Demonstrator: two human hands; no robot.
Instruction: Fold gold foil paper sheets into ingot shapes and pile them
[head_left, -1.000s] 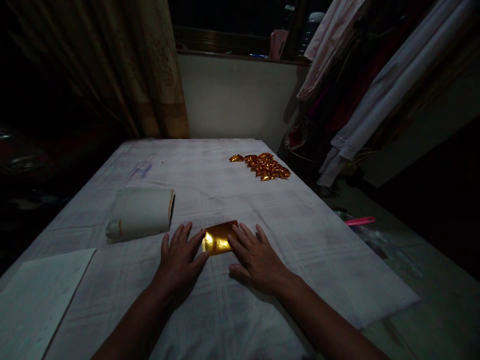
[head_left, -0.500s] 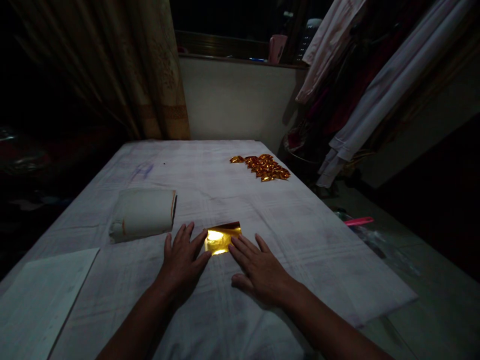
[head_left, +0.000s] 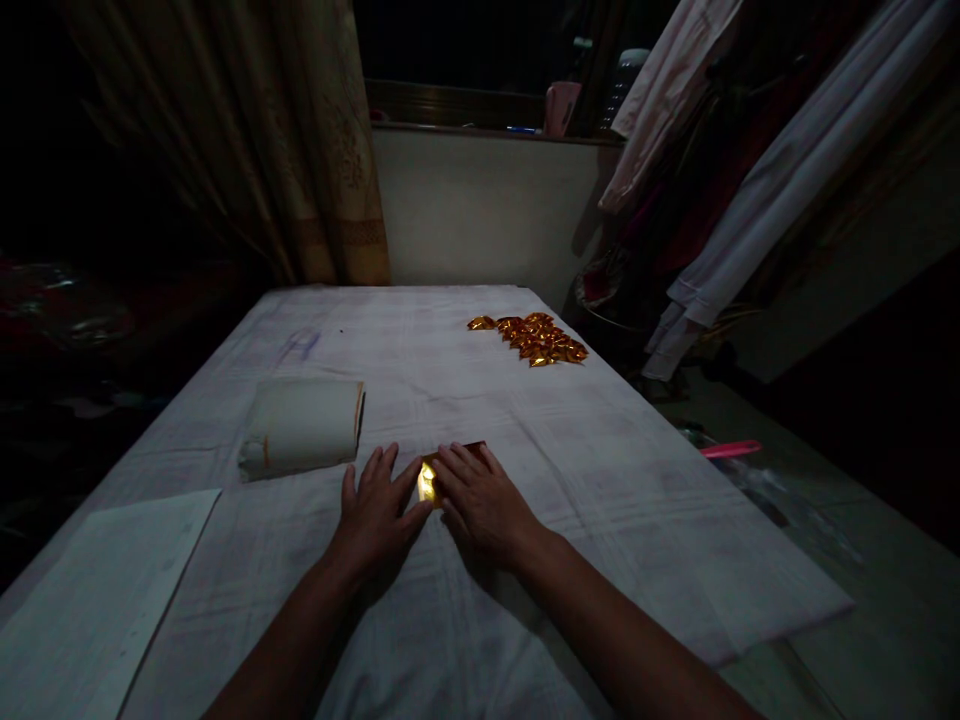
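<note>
A small sheet of shiny gold foil paper (head_left: 427, 484) lies flat on the cloth-covered table (head_left: 600, 480), mostly covered by my right hand (head_left: 484, 502). That hand rests palm down across the foil with its fingers stretched out. At the foil's left edge, my left hand (head_left: 380, 508) lies with its fingers spread, thumb and index finger touching the edge. Farther back on the right is a pile of folded gold foil pieces (head_left: 551, 343).
A thick grey-white packet (head_left: 304, 428) lies left of my hands. Nearer on the left is a flat white sheet (head_left: 112, 590). Clothes (head_left: 757, 220) hang beyond the table's right side, and a pink-handled item (head_left: 731, 450) lies low there. A curtain (head_left: 330, 180) hangs at the back left.
My right hand has slid left over the foil and now covers most of it. My left hand has kept its place at the foil's left edge. The camera view has shifted slightly.
</note>
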